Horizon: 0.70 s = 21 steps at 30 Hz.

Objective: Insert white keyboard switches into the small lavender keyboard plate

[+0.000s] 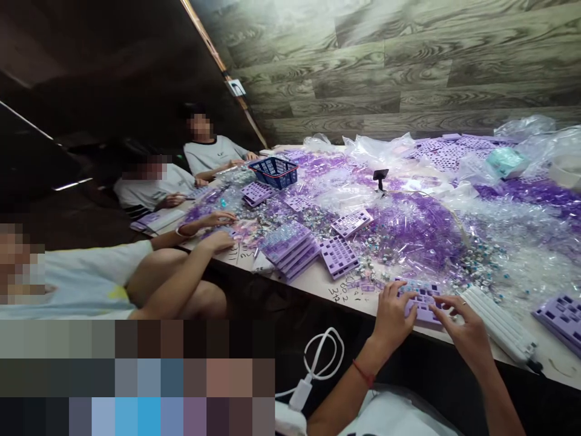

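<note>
A purple plate with square holes [425, 310] lies at the table's front edge between my hands, with small clear pieces along its far side. My left hand [394, 312] is at its left side, fingers bent over the rim and thumb near the plate's face, holding it. From the right, my right hand [467, 327] reaches over the plate. Its thumb and forefinger come together at the plate's right part, and anything between them is too small to make out.
Right of my hands lies a white ribbed block [497, 321], then more purple plates [563, 318]. Left are stacked plates [290, 248] and a blue basket [275, 172]. Small parts and clear bags [521, 230] cover much of the table. Three people sit leftward; a white cable [324, 357] hangs near my left arm.
</note>
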{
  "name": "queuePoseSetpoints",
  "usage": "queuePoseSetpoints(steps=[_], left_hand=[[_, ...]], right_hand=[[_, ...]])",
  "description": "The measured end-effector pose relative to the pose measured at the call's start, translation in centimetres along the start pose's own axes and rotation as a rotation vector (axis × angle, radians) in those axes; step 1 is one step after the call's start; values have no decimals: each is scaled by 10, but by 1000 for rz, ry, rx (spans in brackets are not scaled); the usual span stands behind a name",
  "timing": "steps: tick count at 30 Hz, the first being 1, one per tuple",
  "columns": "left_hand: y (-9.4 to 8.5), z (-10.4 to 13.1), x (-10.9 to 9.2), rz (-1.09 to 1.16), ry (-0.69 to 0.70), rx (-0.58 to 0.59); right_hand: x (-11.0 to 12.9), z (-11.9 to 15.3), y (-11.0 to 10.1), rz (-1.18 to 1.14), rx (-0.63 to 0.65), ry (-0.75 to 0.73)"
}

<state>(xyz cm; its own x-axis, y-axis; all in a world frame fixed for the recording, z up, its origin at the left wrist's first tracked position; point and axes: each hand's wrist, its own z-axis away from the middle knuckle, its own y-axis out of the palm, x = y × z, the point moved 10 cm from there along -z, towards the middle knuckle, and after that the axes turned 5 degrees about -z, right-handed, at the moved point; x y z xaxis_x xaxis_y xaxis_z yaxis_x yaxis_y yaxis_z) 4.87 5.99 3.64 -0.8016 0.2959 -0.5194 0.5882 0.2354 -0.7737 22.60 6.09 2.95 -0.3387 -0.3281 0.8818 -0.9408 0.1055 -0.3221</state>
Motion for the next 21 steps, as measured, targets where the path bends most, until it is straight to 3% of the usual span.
queuePoseSetpoints(steps=[10, 21], left_hand=[[2, -9, 13, -22, 18, -26], [-5, -6, 18, 11, 81, -182]], right_hand=[[-16, -3, -4, 91, -10, -18], [-20, 0, 2, 96, -6, -13]])
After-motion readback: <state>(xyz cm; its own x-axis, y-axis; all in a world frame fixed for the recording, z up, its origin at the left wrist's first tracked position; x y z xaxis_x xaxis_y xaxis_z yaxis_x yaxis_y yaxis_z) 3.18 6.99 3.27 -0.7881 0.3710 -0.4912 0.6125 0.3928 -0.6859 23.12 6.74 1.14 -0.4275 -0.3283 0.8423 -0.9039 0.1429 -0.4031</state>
